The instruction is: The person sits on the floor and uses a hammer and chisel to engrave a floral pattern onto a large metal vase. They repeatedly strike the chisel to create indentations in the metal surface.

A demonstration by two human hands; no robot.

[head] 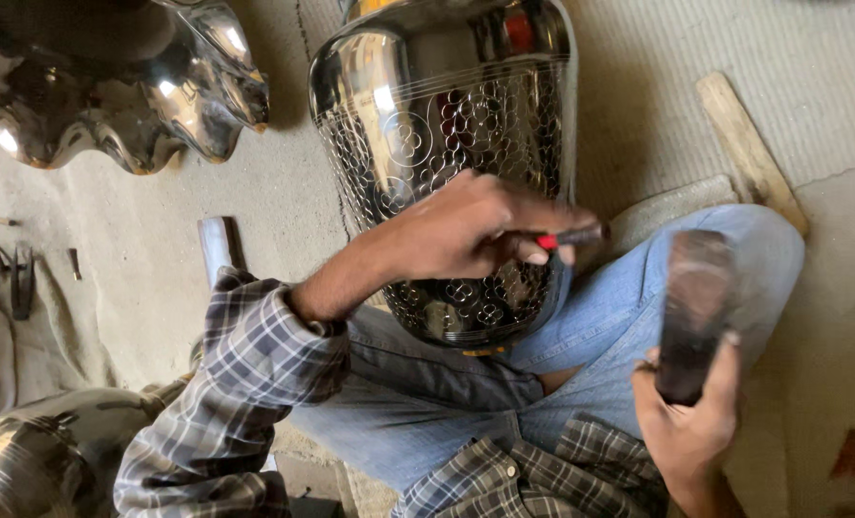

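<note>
on the left floor lie one wavy-edged metal bowl (130, 96), a few small punches (10, 269) and one shiny vessel (34, 460) at the corner. one large metal vase (447, 125) rests across the lap, its engraved flower pattern covering much of the facing side, plain bands remaining above. the left hand (466, 235) pinches one chisel (567, 237) against it; the right hand (687, 422) is clamped on one dark mallet (691, 307).
</note>
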